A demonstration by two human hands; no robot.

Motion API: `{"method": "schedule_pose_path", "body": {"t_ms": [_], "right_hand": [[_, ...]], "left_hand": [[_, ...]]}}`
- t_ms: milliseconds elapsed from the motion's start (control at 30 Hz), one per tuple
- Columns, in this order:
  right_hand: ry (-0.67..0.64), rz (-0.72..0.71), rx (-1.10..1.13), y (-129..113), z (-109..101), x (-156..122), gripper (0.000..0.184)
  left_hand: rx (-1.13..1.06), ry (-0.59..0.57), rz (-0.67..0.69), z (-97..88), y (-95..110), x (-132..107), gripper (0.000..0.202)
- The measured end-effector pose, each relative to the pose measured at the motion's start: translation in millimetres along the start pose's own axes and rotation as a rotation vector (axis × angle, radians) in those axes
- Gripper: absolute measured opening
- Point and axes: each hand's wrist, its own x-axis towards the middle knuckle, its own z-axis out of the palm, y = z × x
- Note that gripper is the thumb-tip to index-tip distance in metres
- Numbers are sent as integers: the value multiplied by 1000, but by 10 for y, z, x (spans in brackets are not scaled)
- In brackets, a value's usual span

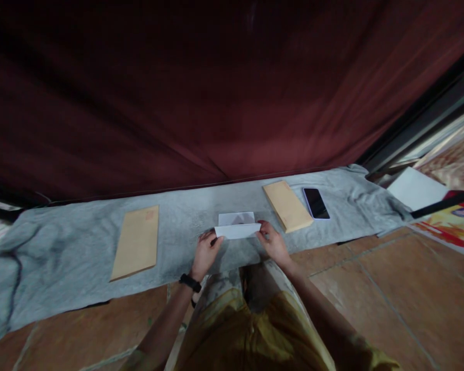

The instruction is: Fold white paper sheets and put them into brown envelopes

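A sheet of white paper [237, 231] with a folded-up near part is held between my two hands, low over the grey cloth. My left hand [208, 252] pinches its left end, thumb on the near side. At the right end, my right hand [272, 242] grips the paper the same way. Behind the raised part, the sheet's far part shows as a pale strip. To the left lies a brown envelope [136, 242] with a reddish mark in its upper corner. A thick stack of brown envelopes [287, 205] lies to the right of my right hand.
Beside the envelope stack lies a phone [316, 203] with a dark screen and light purple edge. The grey cloth [73, 242] covers a long, low surface. A dark red curtain [232, 103] hangs behind it. Tiled floor [390, 288] runs along the near side; a colourful printed bag [456, 226] sits far right.
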Motion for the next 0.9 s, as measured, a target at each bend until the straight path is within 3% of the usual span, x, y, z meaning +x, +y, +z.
{"method": "schedule_pose_path", "body": {"t_ms": [233, 433, 900], "right_hand": [[54, 134, -120, 26, 184, 115, 36], [-15, 198, -303, -37, 209, 189, 44], [-56, 47, -567, -6, 298, 209, 43]], "left_hand": [[176, 108, -48, 81, 35, 60, 25], [320, 70, -90, 98, 136, 143, 22], [485, 6, -164, 88, 265, 180, 19]]}}
